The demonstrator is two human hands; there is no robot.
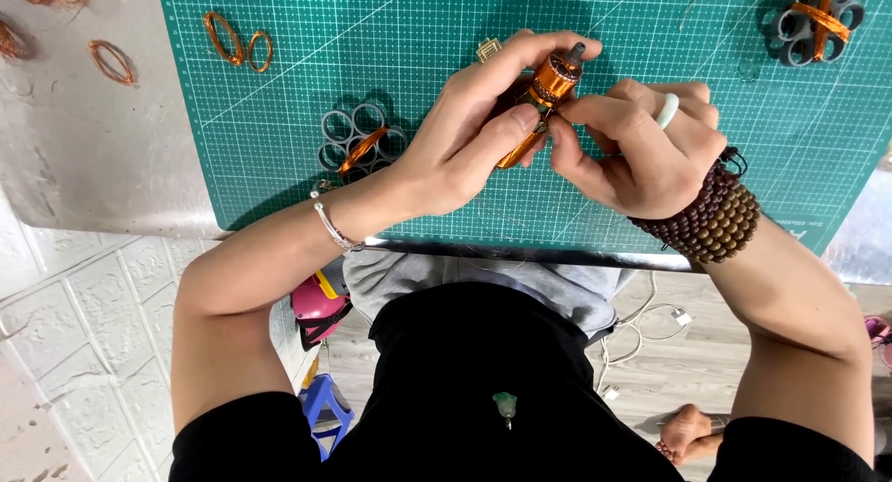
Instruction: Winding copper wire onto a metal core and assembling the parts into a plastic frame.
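My left hand (474, 129) grips a small motor rotor wound with copper wire (550, 80), its metal shaft pointing up and to the right, above the green cutting mat (409, 26). My right hand (641, 147) pinches at the rotor's lower side with thumb and forefinger, on the copper winding or a thin wire; which one is hard to tell. A white ring sits on one right finger and brown bead bracelets wrap the right wrist. A thin silver bracelet is on my left wrist.
A grey ring-shaped plastic holder with a copper coil (360, 143) lies left of my hands, another one (818, 19) at the top right. Loose copper wire loops (234, 41) lie at the mat's top left, more (110, 60) on the grey tabletop. A small square brass part (489, 48) lies near my fingers.
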